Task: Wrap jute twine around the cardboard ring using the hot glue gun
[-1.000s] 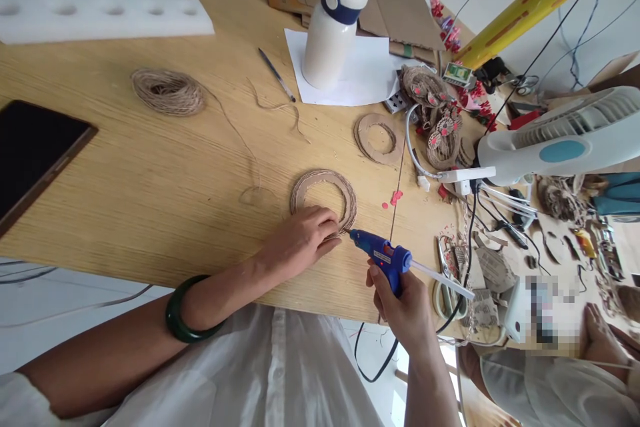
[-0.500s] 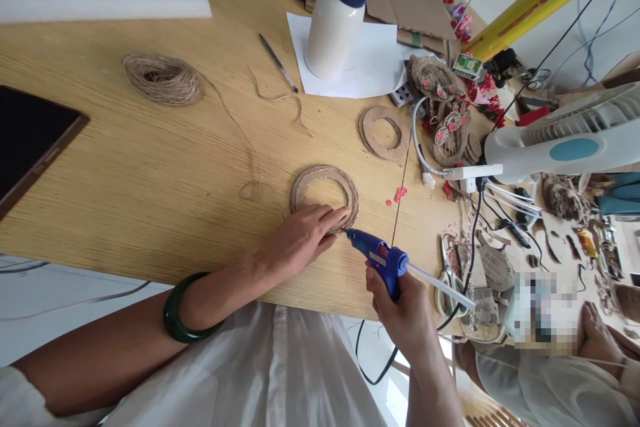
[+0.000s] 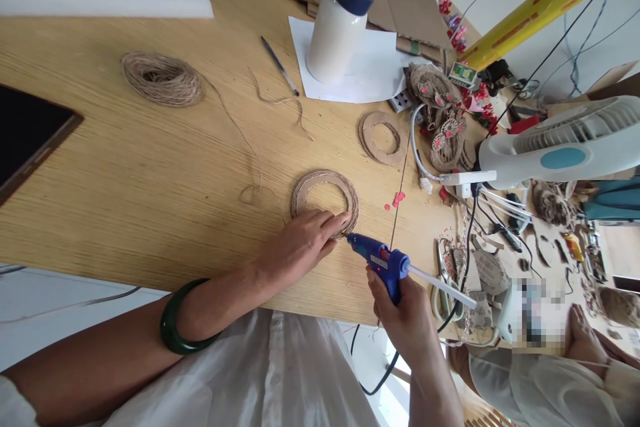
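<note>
On the wooden table lies a cardboard ring point(image 3: 327, 179) with jute twine coiled round its outer edge. My left hand point(image 3: 306, 237) grips its near side, fingers over the rim; part of the ring is hidden beneath them. A blue glue gun point(image 3: 376, 258) is in my right hand point(image 3: 404, 312), its nozzle touching or very close to the ring's lower right edge. A clear glue stick point(image 3: 444, 287) sticks out of its back. From near the ring, a strand of twine leads to a coil of twine point(image 3: 161, 79) at the upper left.
A second cardboard ring point(image 3: 383, 138) lies beyond, near small red discs point(image 3: 398, 199). A white bottle point(image 3: 337, 33) stands on paper. To the right are a fan point(image 3: 565, 147), scissors point(image 3: 443, 287) and cables. A tablet-like dark object point(image 3: 33, 137) lies left. Another person's hand point(image 3: 583, 333) shows at right.
The view has shifted slightly. Both hands keep nearly the same places; my left fingers have moved a little on the ring, and the glue gun nozzle stays at its edge.
</note>
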A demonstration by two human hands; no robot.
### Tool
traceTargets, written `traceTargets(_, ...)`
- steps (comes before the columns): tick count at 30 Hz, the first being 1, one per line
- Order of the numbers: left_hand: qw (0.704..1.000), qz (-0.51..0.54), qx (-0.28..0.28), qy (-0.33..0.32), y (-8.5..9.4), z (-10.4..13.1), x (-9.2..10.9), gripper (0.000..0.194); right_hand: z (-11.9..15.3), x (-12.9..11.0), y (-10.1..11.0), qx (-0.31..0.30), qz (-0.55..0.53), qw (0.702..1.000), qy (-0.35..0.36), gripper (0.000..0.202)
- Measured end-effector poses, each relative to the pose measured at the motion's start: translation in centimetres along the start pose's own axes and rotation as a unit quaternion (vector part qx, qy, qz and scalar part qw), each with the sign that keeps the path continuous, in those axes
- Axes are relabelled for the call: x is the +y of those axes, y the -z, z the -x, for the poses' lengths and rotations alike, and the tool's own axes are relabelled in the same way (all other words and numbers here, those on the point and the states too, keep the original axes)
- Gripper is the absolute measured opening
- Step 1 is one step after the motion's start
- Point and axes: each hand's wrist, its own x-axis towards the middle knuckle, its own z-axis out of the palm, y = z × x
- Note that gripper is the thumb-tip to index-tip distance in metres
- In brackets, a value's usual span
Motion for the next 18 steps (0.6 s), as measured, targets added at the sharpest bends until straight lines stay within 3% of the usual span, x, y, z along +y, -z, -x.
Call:
traceTargets(5,1.000,0.000,-0.003,0.003,-0.1,0.0,0.0,0.054,0.1,-0.2,0.3,-0.019,-0.037,0.999,-0.027,0.044)
traceTargets(9,1.000,0.018,0.005,-0.005,0.0,0.2,0.0,0.059,0.3,-0.6,0.5,0.023,-0.157,0.984,-0.079,0.048)
traceTargets(12,0.999,0.032,0.039,-0.017,0.9,0.6,-0.1,0.059,-0.4,-0.4,0.5,0.000,-0.235,0.969,-0.070,0.043)
traceTargets(15,0.995,-0.006,0.092,-0.023,2.2,1.4,-0.7,0.051,-1.7,0.8,0.3,-0.072,-0.344,0.935,-0.056,0.037)
traceTargets(18,0.993,-0.056,0.094,-0.047,3.1,2.6,-1.9,0.054,-3.3,2.6,0.3,-0.082,-0.441,0.892,-0.047,0.038)
